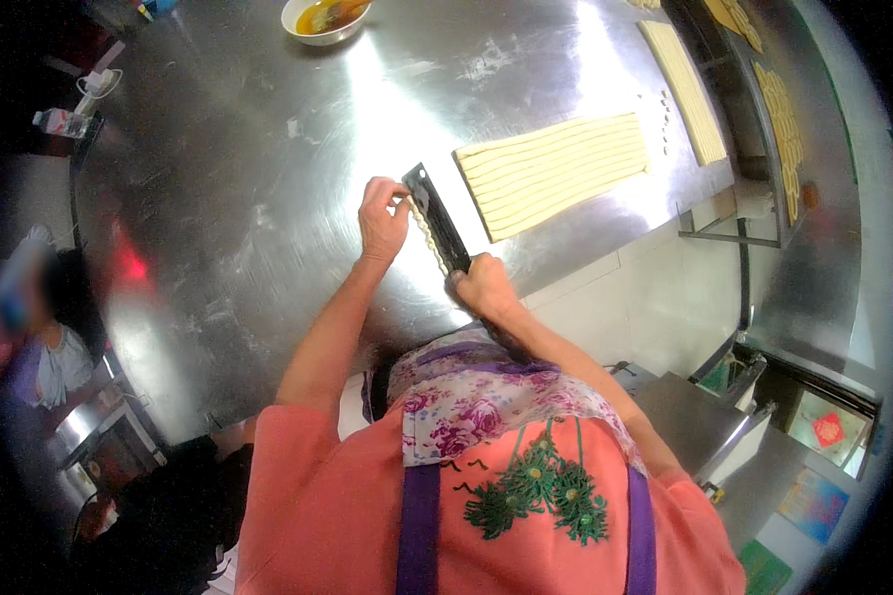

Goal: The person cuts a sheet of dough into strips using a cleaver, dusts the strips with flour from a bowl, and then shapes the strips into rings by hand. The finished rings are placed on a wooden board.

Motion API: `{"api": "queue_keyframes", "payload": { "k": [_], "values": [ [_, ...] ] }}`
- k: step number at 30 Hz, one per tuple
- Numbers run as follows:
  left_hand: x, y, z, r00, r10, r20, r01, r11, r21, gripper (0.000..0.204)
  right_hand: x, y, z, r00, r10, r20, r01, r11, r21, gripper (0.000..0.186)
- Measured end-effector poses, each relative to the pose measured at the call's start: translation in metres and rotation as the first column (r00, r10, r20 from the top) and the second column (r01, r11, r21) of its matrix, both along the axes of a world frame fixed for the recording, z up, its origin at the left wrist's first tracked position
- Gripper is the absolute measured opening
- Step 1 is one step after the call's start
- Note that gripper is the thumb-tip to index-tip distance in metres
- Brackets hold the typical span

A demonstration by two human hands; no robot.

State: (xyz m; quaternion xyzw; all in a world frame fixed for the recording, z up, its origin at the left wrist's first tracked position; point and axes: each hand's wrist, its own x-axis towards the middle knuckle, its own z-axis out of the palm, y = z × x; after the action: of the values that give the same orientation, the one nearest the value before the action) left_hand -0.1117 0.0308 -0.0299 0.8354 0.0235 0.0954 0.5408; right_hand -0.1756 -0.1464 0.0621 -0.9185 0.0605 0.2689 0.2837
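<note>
While one twisted strand is being worked, most of the visible dough isn't twisted. Steel table (238, 178) carries everything within reach. Biggest dough item: block of dough strips (556, 174), to the right of the hands, strips side by side, plain and straight; reads as cut or scored, shaping left to do. Farther right, narrower dough slab (683, 89) near table edge, also plain, so probably also waiting. Beyond it, tray pieces (779, 139) look like shaped dough, likely the done portion; too small to confirm or count.

White bowl (322, 42) with yellow liquid and a brown-handled utensil sits at the far edge, apart from the work. Dark flat tool (442, 213) lies slanted between hands and block.

Left hand (384, 218): thumb and fingers pinched closed on the strand's upper end. Right hand (486, 284): curled by the lower end of strand and tool; can't tell how tight, or which it has.

Smallest: twisted dough strand (428, 233), running along the tool's left side between the hands. Twist shows along its length; judged mid-shaping or nearly finished.
</note>
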Motion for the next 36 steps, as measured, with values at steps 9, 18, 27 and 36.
{"api": "queue_keyframes", "payload": {
  "k": [9,18,27,36],
  "values": [
    [-0.018,-0.014,0.024,0.978,-0.210,-0.001,0.210,0.977,0.039,0.047,0.004,-0.001,-0.008,0.933,-0.176,-0.313,0.287,0.890,0.354,0.030],
    [-0.047,-0.012,0.011,0.964,-0.260,0.050,0.224,0.904,0.364,0.047,0.006,0.003,-0.004,0.869,-0.272,-0.412,0.464,0.738,0.490,0.028],
    [-0.075,-0.003,0.030,0.925,-0.379,0.016,0.336,0.838,0.431,0.087,0.015,-0.022,0.012,0.938,-0.226,-0.261,0.322,0.845,0.427,0.032],
    [-0.007,-0.011,0.007,0.947,-0.318,0.051,0.215,0.743,0.633,0.086,-0.007,-0.059,0.029,0.919,-0.247,-0.306,0.375,0.783,0.496,0.030]
  ]
}}
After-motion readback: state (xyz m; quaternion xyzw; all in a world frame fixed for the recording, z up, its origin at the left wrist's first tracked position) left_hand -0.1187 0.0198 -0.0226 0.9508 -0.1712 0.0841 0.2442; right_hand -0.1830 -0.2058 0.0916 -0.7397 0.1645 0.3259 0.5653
